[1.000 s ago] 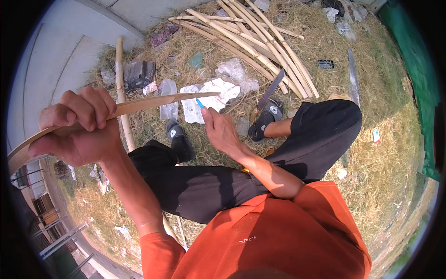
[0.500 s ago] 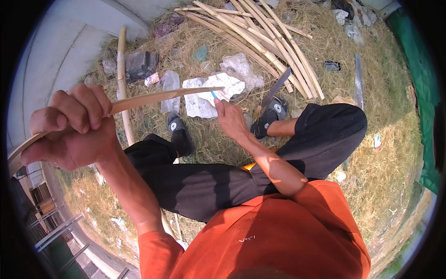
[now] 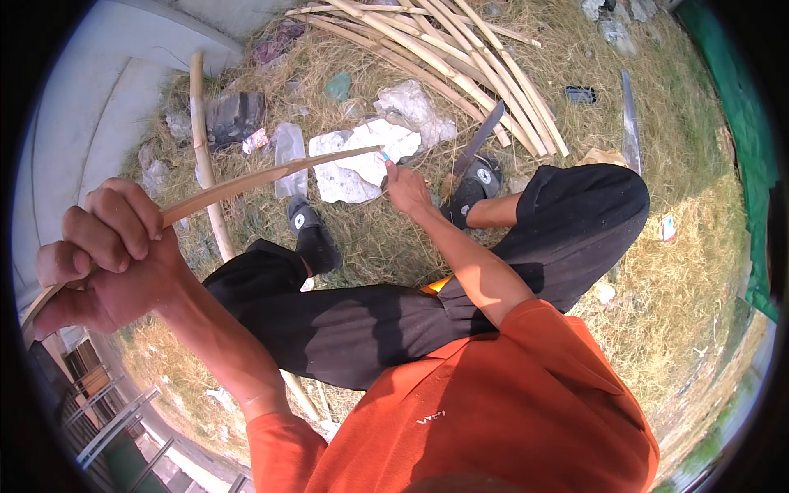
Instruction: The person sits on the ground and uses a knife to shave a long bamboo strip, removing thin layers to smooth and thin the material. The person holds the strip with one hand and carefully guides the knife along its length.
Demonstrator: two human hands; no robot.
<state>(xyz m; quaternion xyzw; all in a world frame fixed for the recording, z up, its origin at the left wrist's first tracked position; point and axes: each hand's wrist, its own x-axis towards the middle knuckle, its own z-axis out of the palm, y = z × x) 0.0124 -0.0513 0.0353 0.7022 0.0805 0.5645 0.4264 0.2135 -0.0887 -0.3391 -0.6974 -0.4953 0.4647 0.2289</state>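
My left hand (image 3: 123,246) is closed around a long, flat bamboo strip (image 3: 246,184), which bends upward and runs out to the right. The strip's near end passes back under the fingers toward the left rim. At its far tip, my right hand (image 3: 407,191) pinches a small blue pen-like thing (image 3: 385,154); its exact kind is too small to make out. The blue thing appears to meet the strip's tip. Below that tip lie pale, broken stone slabs (image 3: 341,177).
Split bamboo poles (image 3: 460,62) lie heaped at the far side. A dark long blade (image 3: 481,138) leans near my right sandal (image 3: 475,191); another long metal blade (image 3: 630,123) lies farther right. One pole (image 3: 200,140) lies at left beside a dark block (image 3: 236,119) and the wall (image 3: 115,90).
My left hand has shifted left and slightly down with the strip, which now looks more bowed. My right hand and the blue thing remain at the strip's far tip. The whole view has shifted a little.
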